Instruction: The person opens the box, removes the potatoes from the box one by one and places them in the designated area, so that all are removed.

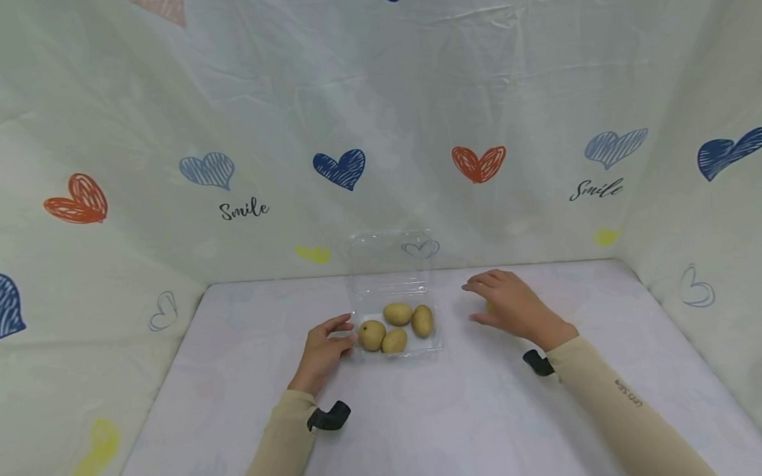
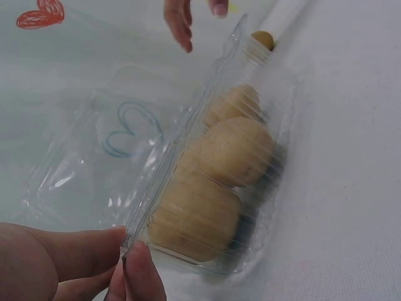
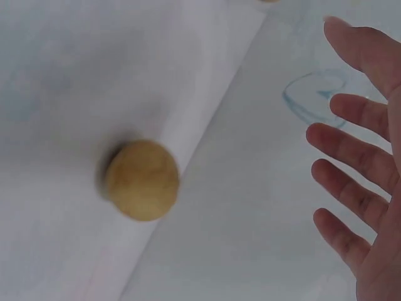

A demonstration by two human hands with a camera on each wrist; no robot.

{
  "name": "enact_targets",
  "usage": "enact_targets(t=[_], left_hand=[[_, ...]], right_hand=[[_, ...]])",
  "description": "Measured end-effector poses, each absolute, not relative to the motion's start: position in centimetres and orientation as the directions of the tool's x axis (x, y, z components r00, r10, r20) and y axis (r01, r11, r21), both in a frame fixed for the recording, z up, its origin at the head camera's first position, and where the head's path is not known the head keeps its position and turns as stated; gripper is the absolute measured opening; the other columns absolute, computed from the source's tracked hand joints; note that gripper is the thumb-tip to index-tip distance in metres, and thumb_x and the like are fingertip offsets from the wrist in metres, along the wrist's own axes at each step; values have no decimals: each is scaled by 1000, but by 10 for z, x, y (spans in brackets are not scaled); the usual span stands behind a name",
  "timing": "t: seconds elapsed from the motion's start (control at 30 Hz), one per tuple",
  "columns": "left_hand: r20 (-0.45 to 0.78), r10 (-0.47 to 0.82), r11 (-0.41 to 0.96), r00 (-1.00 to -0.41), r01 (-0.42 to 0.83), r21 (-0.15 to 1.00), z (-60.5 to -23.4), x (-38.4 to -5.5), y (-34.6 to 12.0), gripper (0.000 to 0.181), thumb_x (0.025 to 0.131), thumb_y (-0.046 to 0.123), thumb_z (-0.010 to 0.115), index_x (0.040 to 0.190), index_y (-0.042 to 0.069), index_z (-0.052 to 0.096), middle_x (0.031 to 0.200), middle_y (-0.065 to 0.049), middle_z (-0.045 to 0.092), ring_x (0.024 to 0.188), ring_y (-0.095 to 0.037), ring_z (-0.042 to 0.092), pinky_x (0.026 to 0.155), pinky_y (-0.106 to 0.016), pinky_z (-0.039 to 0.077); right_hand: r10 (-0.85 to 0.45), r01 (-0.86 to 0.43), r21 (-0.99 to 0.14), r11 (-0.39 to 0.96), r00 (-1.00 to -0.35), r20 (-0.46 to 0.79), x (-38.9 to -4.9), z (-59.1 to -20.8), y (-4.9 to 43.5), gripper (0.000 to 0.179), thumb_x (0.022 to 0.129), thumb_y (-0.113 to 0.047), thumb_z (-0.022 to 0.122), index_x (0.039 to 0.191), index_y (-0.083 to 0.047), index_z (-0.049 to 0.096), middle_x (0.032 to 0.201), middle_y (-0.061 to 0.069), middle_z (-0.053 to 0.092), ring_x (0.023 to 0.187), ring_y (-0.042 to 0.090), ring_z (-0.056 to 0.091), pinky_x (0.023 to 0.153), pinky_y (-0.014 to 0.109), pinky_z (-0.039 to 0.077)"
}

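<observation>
A clear plastic clamshell box stands on the table with several potatoes inside. Its transparent lid is raised at the back. My left hand is at the box's left side; in the left wrist view its thumb and finger pinch the rim. To the right of the box, my right hand hovers over another potato lying on the table, mostly hidden by that hand in the head view. The right fingers are spread, with nothing between them.
The table has a whitish cover. A pale curtain printed with hearts and "Smile" lettering rises right behind the table and along both sides. Each wrist wears a black mount over a beige sleeve.
</observation>
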State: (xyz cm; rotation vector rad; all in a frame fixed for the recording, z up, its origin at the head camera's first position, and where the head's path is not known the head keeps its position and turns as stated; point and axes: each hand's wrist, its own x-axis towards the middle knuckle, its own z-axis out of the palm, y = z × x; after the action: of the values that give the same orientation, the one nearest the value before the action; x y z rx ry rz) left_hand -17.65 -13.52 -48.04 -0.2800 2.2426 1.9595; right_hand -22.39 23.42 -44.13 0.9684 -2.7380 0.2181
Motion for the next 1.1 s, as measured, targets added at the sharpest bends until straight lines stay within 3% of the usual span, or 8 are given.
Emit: enact_targets(t=[0.53, 1.1], left_hand=[[-239, -47, 145, -970, -244, 959, -480, -176, -135, 49, 99, -6, 67, 147, -3, 58, 134, -24, 61, 88, -14, 64, 75, -23, 56], [-235, -41, 143, -971, -238, 961, -483, -176, -136, 50, 98, -6, 67, 148, -3, 58, 135, -25, 61, 87, -12, 64, 75, -23, 56]], right_hand=[[-626, -644, 15, 765, -738, 251, -213, -428, 187, 62, 85, -39, 90, 133, -5, 69, 132, 12, 69, 124, 34, 61, 111, 54, 48], [-708, -699, 142, 701, -659, 255, -214, -440, 153, 61, 83, -44, 91, 127, -9, 68, 125, 8, 71, 120, 30, 64, 107, 48, 51]])
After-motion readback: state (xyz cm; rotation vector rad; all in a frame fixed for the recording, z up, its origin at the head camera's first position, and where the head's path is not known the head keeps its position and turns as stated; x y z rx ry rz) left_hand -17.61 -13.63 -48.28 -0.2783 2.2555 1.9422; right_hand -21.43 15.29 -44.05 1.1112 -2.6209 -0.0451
